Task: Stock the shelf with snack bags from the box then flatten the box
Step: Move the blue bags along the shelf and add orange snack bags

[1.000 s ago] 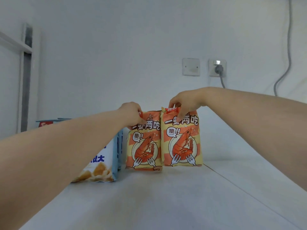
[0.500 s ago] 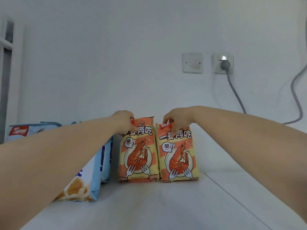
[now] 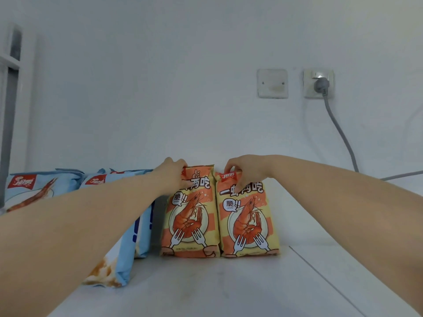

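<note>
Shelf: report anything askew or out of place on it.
The left orange shrimp bag and right orange shrimp bag stand upright side by side, tops pinched by the left hand and right hand. Only the nearest blue snack bag looks off: it leans, base ahead of the row.

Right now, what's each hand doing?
Left hand: gripping the top of the left orange shrimp bag.
Right hand: pinching the top of the right orange shrimp bag.
</note>
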